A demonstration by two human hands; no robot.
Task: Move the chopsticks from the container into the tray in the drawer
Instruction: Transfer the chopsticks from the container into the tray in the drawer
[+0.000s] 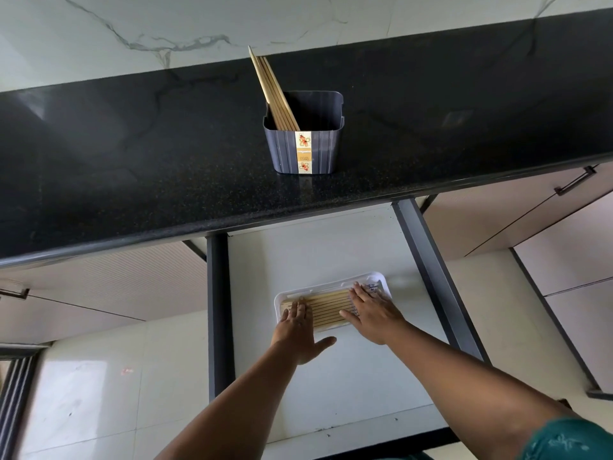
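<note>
Left hand lies flat, fingers straight, on the left ends of the chopsticks in the tray; right hand presses flat on their right ends. White tray sits in the open drawer. More chopsticks lean in the dark container on the black counter.

Chopstick ends in the tray under both hands.

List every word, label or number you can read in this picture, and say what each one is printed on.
"STAND": the one word that can just be made out, on the cream label strip down the front of the dark container.
Brand line above it on that strip: too blurred to read.
Blue print on the white tray by the right hand: too small to read.
</note>
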